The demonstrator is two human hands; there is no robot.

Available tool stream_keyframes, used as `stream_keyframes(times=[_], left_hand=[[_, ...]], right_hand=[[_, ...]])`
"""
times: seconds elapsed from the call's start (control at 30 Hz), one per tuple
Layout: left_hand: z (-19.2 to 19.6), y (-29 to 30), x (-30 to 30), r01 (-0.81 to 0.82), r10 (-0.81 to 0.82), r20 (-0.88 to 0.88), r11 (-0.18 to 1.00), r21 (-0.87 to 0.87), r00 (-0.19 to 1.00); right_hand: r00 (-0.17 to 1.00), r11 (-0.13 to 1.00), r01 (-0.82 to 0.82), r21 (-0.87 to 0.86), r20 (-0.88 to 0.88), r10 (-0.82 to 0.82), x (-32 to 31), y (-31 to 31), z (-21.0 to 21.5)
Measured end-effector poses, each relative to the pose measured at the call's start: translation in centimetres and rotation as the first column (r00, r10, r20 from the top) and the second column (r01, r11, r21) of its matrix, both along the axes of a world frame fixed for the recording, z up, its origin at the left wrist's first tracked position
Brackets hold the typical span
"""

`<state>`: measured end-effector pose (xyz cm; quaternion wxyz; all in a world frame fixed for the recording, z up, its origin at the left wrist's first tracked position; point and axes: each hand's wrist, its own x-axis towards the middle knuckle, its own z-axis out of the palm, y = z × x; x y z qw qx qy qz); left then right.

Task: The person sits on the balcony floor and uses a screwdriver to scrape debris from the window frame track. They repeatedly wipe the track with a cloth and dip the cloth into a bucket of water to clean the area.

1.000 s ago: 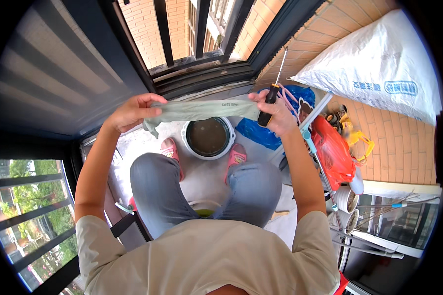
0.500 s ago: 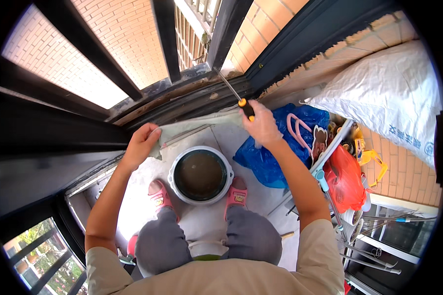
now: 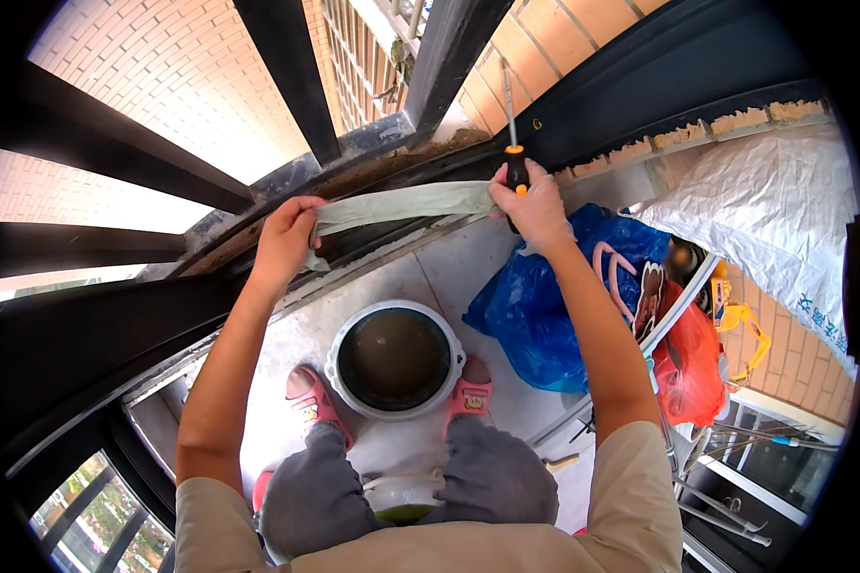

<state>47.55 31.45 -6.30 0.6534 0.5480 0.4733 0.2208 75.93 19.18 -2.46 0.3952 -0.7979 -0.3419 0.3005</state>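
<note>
Between my two hands a pale greenish cloth is stretched into a long band, just in front of the dark window frame. My left hand is closed on its left end, with a short flap hanging below the fingers. My right hand grips a screwdriver by its black and yellow handle, shaft pointing up and away, and pinches the cloth's right end too. Below the cloth, between my feet, a round white-rimmed basin of murky brown water stands on the floor.
Dark window bars rise ahead and to the left. On the right lie a blue plastic bag, a red bag, a yellow toy excavator and a large white woven sack. My feet in pink sandals flank the basin.
Both hands have risen slightly and the right has moved rightward, pulling the cloth out wider and flatter. The screwdriver has swung from slanting left to nearly upright, its tip away from the window corner.
</note>
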Motion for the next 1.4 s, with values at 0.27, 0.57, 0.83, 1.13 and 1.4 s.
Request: stream_keyframes(times=[0.27, 0.57, 0.83, 1.13, 1.4], left_hand=[[2.6, -3.0, 1.8, 0.249, -0.297, 0.148, 0.928, 0.278, 0.943], [2.4, -5.5, 4.8, 0.323, -0.343, 0.181, 0.938, 0.127, 0.922], [4.0, -4.6, 6.0, 0.462, -0.399, 0.299, 0.868, -0.181, 0.867], [1.0, -0.4, 16.2, 0.519, -0.501, -0.137, 0.806, 0.285, 0.854], [-3.3, 2.0, 23.0, 0.563, -0.362, -0.451, 0.676, 0.476, 0.816]], right_hand=[[0.799, 0.995, -0.080, -0.057, -0.600, 0.030, -3.9, -1.0, 4.4], [0.810, 0.997, -0.074, 0.017, -0.582, 0.070, -7.2, -3.0, 5.0], [0.949, 0.983, 0.090, -0.160, -0.284, -0.134, -6.2, -6.5, 5.1], [0.878, 0.964, 0.167, -0.205, -0.414, -0.240, -6.2, -11.8, 2.8], [0.934, 0.969, 0.211, -0.132, -0.264, -0.239, -5.9, -9.6, 2.1]])
